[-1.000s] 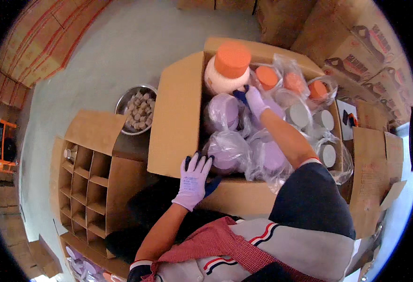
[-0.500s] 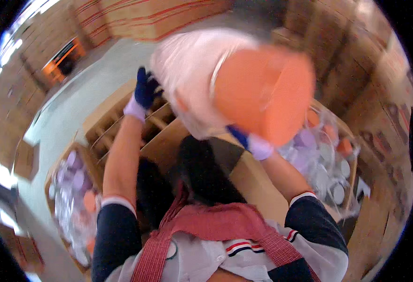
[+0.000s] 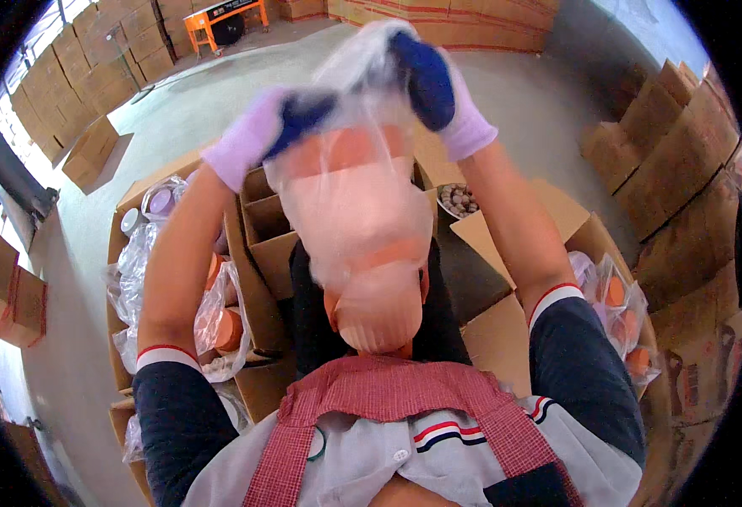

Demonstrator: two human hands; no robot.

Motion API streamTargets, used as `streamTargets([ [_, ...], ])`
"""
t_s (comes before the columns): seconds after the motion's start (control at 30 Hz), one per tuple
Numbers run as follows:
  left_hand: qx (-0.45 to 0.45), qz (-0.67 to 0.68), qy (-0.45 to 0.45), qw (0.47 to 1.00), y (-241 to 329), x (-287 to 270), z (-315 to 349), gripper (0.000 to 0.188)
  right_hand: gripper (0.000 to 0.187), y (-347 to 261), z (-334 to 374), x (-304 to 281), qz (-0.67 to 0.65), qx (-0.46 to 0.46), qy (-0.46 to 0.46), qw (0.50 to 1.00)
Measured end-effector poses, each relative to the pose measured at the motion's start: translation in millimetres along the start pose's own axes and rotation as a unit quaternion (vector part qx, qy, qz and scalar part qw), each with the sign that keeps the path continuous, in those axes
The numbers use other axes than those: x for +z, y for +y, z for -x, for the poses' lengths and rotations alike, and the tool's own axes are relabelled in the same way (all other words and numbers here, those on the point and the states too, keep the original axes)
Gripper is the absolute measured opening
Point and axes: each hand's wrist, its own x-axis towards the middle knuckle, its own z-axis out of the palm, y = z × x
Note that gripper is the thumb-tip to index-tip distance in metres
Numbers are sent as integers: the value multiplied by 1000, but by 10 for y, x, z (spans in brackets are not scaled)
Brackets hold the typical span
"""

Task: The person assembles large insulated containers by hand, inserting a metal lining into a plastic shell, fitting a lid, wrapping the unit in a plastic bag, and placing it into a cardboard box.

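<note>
A clear plastic bag [image 3: 354, 203] hangs upright in front of my chest, with a pink container with orange parts [image 3: 362, 220] inside it. Motion and the film blur the container's shape. My right hand [image 3: 426, 80], in a dark blue glove with a lilac cuff, is closed on the bunched top of the bag. Lower on the left, my left hand [image 3: 299, 122], gloved alike, grips the bag's upper edge; its fingers are smeared. Beneath the bag stands a carton with cardboard dividers [image 3: 265, 218], partly hidden by it.
Cartons of bagged pink, orange and lilac containers stand left [image 3: 227, 329] and right [image 3: 620, 313]. A white bowl of brown round things [image 3: 458, 200] sits beside an open carton flap [image 3: 485, 245]. Stacked cartons [image 3: 675, 160] line the right; an orange-framed machine [image 3: 223, 25] stands far off.
The container has swung from tilted, orange end to the right, to upright near my chest. Both hands have risen to the bag's top; the right came up from beneath the orange end.
</note>
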Motion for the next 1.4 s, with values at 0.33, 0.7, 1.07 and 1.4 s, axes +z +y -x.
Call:
streamTargets([
  [0.33,-232,548,90,798,-576,743,1429,46,38,339,474,-75,239,171,-30,955],
  [0.7,-96,558,-21,824,-807,1093,108,44,26,1086,597,21,244,41,-8,969],
  [1.07,89,279,-43,955,-543,1242,-677,35,60,2151,300,-854,-244,215,47,944],
  [1.4,104,316,-104,937,-854,1344,-825,50,59,2275,446,-1117,-129,298,42,945],
])
